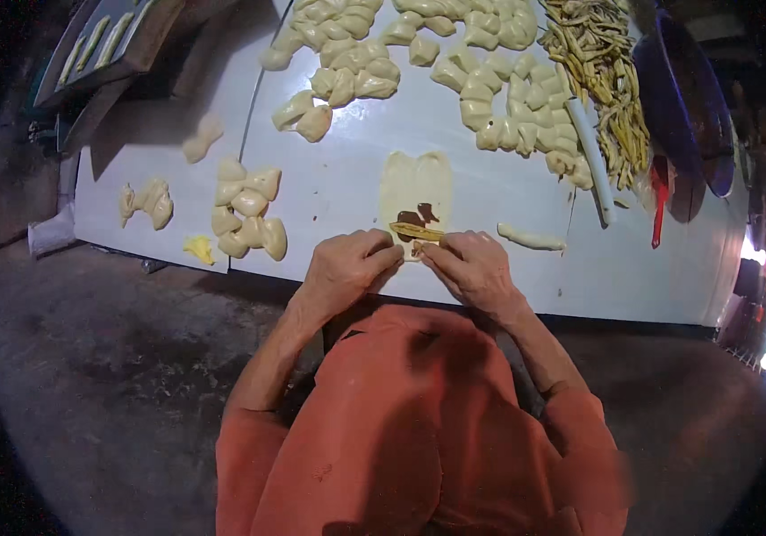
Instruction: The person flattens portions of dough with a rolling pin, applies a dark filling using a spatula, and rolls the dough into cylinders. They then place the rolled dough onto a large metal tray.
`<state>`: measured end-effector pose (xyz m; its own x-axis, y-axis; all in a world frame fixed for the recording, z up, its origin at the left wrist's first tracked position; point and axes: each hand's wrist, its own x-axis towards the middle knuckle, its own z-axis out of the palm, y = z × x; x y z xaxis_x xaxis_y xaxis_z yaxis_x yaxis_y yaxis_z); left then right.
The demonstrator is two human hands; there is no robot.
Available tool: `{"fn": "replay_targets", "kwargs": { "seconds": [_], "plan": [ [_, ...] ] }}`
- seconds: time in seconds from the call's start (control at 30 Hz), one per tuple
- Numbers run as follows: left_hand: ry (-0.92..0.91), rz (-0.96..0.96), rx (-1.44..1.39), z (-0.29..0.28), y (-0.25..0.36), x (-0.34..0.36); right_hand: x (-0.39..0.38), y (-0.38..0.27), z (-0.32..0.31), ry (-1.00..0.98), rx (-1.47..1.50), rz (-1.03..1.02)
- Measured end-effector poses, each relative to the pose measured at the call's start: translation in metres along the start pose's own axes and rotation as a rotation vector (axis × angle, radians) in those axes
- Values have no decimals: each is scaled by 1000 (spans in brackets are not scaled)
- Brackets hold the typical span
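Observation:
A flattened sheet of pale dough point(414, 179) lies on the white table in front of me. Across its near part rests a yellow-brown strip point(416, 231), like a slice of banana, over a dark brown filling point(427, 213). At the sheet's near left corner, my left hand point(347, 268) is closed, thumb and fingers pinching the dough's edge. My right hand point(475, 270) pinches the near right edge, its fingertips by the strip's right end. The fingers partly hide the near edge. Just right of this hand sits a rolled piece of dough point(530, 238).
Several dough pieces point(338, 76) cover the far table, with more point(249, 205) at left beside a yellow scrap point(199, 249). At right are a pile of yellow-brown strips point(611, 98), a white rod point(590, 161), a red-handled tool point(658, 201) and a purple basin point(682, 107). A tray point(146, 54) holds rolls.

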<state>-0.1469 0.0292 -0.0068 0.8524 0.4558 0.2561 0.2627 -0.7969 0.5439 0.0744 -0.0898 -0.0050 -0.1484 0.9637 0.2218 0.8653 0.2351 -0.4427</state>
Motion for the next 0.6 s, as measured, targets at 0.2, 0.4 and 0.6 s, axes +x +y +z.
{"fn": "replay_targets", "kwargs": {
  "seconds": [0.2,0.4,0.6],
  "plan": [
    [64,-112,-156,-2,0,8,-4,6,-1,85,292,140],
    [116,-487,-134,-17,-3,30,19,3,-13,115,433,568],
    [16,-432,-129,-22,-12,27,22,7,-13,66,236,409]
  ]
}}
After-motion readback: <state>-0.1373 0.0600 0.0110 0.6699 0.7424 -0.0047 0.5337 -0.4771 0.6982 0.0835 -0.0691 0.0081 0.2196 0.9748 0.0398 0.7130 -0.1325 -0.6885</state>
